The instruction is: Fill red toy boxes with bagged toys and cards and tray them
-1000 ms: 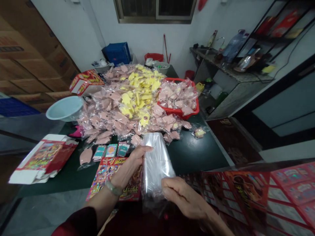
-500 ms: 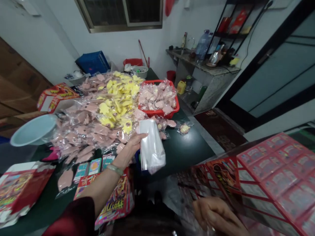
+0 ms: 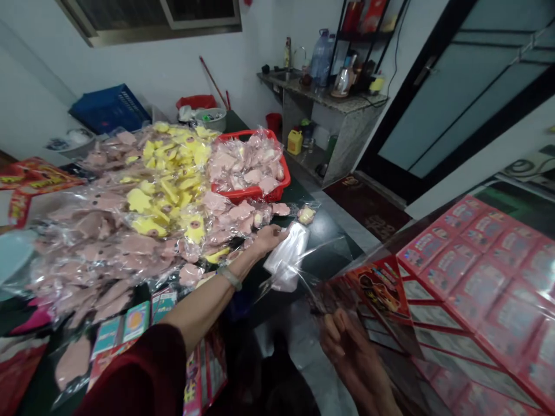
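Note:
My left hand [image 3: 267, 238] is closed on the near edge of a stack of clear plastic bags [image 3: 288, 260], held over the dark table. At lower right my right hand [image 3: 349, 349] is closed, fingers pinching a thin, clear plastic bag [image 3: 310, 283] that stretches up toward the stack. Beside my left hand lie pink toys in clear wrappers [image 3: 243, 216] and a small wrapped yellow-and-pink piece [image 3: 306, 215]. A large pile of wrapped pink toys [image 3: 113, 248] and yellow toys [image 3: 173, 190] spreads to the left.
A red basket [image 3: 284, 179] full of wrapped pink toys stands behind my left hand. Boxed goods in pink packaging [image 3: 472, 260] are stacked at right. Teal cards [image 3: 136, 320] lie near my left forearm. A stone counter [image 3: 355, 104] stands beyond the table.
My left hand has moved right and slightly up with the bag stack, lowering it toward the table. My right hand has risen a little, and clear film now stretches between the hands. The view has turned right.

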The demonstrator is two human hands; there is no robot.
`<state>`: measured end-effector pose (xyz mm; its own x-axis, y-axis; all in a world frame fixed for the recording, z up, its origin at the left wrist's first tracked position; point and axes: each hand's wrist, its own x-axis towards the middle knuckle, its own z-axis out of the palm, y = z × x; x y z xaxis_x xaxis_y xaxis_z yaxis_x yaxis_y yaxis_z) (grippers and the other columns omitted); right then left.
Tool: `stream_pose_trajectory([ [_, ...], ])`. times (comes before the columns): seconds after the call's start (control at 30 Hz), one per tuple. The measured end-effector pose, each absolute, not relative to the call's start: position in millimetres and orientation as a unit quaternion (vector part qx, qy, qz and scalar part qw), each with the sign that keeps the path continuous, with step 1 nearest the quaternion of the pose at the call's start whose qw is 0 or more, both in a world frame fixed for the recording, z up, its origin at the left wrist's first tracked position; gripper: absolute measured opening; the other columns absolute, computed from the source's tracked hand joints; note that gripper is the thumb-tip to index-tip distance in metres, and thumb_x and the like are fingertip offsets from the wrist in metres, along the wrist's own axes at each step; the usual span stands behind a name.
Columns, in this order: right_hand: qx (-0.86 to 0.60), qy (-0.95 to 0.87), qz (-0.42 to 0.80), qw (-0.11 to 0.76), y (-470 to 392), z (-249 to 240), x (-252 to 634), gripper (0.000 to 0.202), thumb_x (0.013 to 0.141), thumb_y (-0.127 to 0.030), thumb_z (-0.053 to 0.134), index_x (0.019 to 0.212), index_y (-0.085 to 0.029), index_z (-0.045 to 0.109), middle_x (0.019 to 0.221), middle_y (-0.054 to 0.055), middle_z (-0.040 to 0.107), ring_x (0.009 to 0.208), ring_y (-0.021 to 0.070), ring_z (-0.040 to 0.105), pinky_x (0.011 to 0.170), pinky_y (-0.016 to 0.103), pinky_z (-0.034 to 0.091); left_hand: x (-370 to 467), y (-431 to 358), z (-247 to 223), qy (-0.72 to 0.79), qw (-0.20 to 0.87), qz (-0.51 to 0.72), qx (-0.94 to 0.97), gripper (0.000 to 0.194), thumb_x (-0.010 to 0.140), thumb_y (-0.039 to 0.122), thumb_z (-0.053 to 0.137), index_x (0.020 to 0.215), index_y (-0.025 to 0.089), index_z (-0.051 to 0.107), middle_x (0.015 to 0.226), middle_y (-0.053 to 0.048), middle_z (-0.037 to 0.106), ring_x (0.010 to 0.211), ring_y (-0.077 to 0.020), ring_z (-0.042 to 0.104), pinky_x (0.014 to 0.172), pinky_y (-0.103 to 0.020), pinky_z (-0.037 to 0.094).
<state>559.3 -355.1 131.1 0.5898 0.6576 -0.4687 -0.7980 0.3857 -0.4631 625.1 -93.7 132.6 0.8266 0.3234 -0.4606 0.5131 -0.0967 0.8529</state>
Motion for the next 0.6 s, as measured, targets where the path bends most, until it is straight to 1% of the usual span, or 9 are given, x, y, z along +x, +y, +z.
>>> stream_pose_trajectory([
  [0.13, -0.352, 0.135, 0.402, 0.835, -338, 107, 555, 0.041, 0.072, -0.043, 0.07, 0.062, -0.019, 0.038, 0.059, -0.007, 0.037, 0.046, 0.0051, 0.032, 0.047, 0.02, 0.029, 594, -79, 140, 0.183, 0.709, -0.205, 0.65, 0.079, 0.074, 0.077, 0.032, 0.102, 0.009, 0.061, 0.099, -0.019, 0.067, 0.074, -0.0266, 0.068, 0.06, -0.036, 0.053],
  [0.17, -0.367, 0.139, 0.392, 0.832, -333, 102, 554, 0.041, 0.073, -0.043, 0.068, 0.062, -0.019, 0.038, 0.059, -0.007, 0.038, 0.046, 0.0052, 0.032, 0.047, 0.02, 0.029, 584, -75, 139, 0.145, 0.752, -0.236, 0.598, 0.081, 0.069, 0.079, 0.038, 0.106, 0.01, 0.06, 0.101, -0.02, 0.067, 0.072, -0.0263, 0.068, 0.058, -0.035, 0.052],
  [0.2, -0.38, 0.144, 0.383, 0.83, -327, 97, 554, 0.041, 0.074, -0.044, 0.067, 0.062, -0.019, 0.037, 0.059, -0.007, 0.038, 0.046, 0.0054, 0.032, 0.047, 0.02, 0.029, 575, -71, 138, 0.114, 0.781, -0.254, 0.559, 0.077, 0.066, 0.076, 0.049, 0.11, 0.013, 0.058, 0.101, -0.019, 0.067, 0.069, -0.0246, 0.068, 0.056, -0.032, 0.051],
  [0.27, -0.395, 0.156, 0.361, 0.83, -315, 92, 553, 0.042, 0.072, -0.042, 0.068, 0.06, -0.019, 0.035, 0.058, -0.007, 0.037, 0.046, 0.0057, 0.032, 0.047, 0.02, 0.029, 558, -63, 134, 0.082, 0.8, -0.265, 0.531, 0.068, 0.06, 0.059, 0.071, 0.11, 0.015, 0.059, 0.091, -0.015, 0.07, 0.061, -0.0198, 0.066, 0.052, -0.027, 0.047],
  [0.33, -0.402, 0.164, 0.333, 0.837, -303, 90, 554, 0.046, 0.067, -0.039, 0.072, 0.058, -0.018, 0.033, 0.057, -0.007, 0.035, 0.047, 0.0056, 0.033, 0.046, 0.019, 0.028, 546, -57, 130, 0.096, 0.79, -0.235, 0.558, 0.053, 0.054, 0.041, 0.081, 0.095, 0.013, 0.065, 0.071, -0.008, 0.069, 0.05, -0.0134, 0.059, 0.046, -0.022, 0.042],
  [0.4, -0.423, 0.155, 0.321, 0.834, -292, 88, 554, 0.044, 0.064, -0.038, 0.075, 0.06, -0.018, 0.036, 0.058, -0.007, 0.037, 0.048, 0.0054, 0.034, 0.046, 0.019, 0.028, 539, -50, 128, 0.126, 0.783, -0.188, 0.58, 0.035, 0.052, 0.031, 0.083, 0.077, 0.013, 0.067, 0.059, -0.002, 0.063, 0.042, -0.0079, 0.051, 0.041, -0.019, 0.038],
  [0.47, -0.456, 0.138, 0.322, 0.818, -285, 83, 551, 0.038, 0.066, -0.042, 0.074, 0.066, -0.019, 0.043, 0.058, -0.007, 0.042, 0.047, 0.0058, 0.036, 0.045, 0.019, 0.028, 535, -42, 129, 0.153, 0.779, -0.146, 0.59, 0.025, 0.053, 0.023, 0.082, 0.068, 0.014, 0.064, 0.055, 0.002, 0.059, 0.041, -0.0057, 0.047, 0.039, -0.018, 0.035],
  [0.53, -0.485, 0.122, 0.324, 0.803, -282, 78, 545, 0.038, 0.072, -0.054, 0.065, 0.08, -0.021, 0.049, 0.059, -0.005, 0.048, 0.047, 0.0081, 0.041, 0.047, 0.021, 0.033, 533, -34, 132, 0.179, 0.77, -0.103, 0.604, 0.023, 0.052, 0.015, 0.08, 0.066, 0.014, 0.062, 0.056, 0.003, 0.057, 0.043, -0.006, 0.049, 0.039, -0.017, 0.036],
  [0.6, -0.51, 0.091, 0.307, 0.798, -284, 74, 537, 0.05, 0.073, -0.066, 0.056, 0.097, -0.022, 0.05, 0.068, -0.001, 0.057, 0.056, 0.0125, 0.052, 0.055, 0.026, 0.042, 530, -31, 139, 0.2, 0.758, -0.059, 0.617, 0.027, 0.05, 0.008, 0.079, 0.069, 0.013, 0.061, 0.059, 0.002, 0.058, 0.047, -0.0069, 0.053, 0.04, -0.016, 0.037],
])
